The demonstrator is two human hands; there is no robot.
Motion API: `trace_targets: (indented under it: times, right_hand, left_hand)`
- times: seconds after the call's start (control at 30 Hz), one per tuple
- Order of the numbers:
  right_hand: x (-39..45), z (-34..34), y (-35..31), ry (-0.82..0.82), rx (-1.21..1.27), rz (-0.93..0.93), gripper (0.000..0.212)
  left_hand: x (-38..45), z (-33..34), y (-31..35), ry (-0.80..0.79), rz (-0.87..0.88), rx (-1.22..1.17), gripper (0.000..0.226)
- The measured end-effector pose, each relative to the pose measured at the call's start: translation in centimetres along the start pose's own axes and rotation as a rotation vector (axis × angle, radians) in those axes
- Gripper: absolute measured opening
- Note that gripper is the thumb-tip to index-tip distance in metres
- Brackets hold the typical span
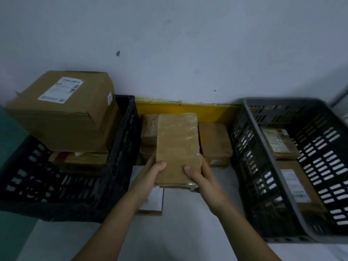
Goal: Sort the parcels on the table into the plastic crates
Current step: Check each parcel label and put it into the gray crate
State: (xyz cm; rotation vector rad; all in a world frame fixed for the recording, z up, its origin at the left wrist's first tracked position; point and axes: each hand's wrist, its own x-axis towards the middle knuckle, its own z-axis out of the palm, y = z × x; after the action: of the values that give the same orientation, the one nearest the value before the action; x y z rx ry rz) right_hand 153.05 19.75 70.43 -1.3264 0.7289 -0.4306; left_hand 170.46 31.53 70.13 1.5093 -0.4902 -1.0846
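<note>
A taped brown parcel (178, 147) is held above the table (188, 232), between the two crates. The black crate (120, 147) on the left holds a large labelled carton (64, 112). The left hand (150, 176) and right hand (199, 178) grip the parcel's near end. The grey crate (263, 185) on the right holds flat labelled parcels (297, 187).

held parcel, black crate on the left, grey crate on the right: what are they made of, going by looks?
Held parcel: brown cardboard or kraft paper under glossy clear tape or film; shiny wrinkles catch light. Black crate: looks like moulded matte plastic, with slotted walls. Grey crate: likely the same plastic, lighter, with regular vent slots.
</note>
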Motion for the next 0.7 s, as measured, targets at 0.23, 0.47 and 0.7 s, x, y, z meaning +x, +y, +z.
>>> trace_targets:
  times: [0.23, 0.47, 0.7]
  right_hand:
    - [-2.0, -0.5, -0.5, 0.348, -0.485, -0.076, 0.117]
    - [-4.9, -0.3, -2.1, 0.382, -0.63, -0.329, 0.094]
    - [-4.5, -3.9, -3.2, 0.309, -0.197, -0.23, 0.092]
  left_hand:
    - [0.8, 3.5, 2.4, 0.157, 0.243, 0.292, 0.09]
    - [1.2, 5.9, 6.3, 0.078, 0.12, 0.233, 0.12]
    - [0.8, 5.3, 6.4, -0.15, 0.17, -0.175, 0.063]
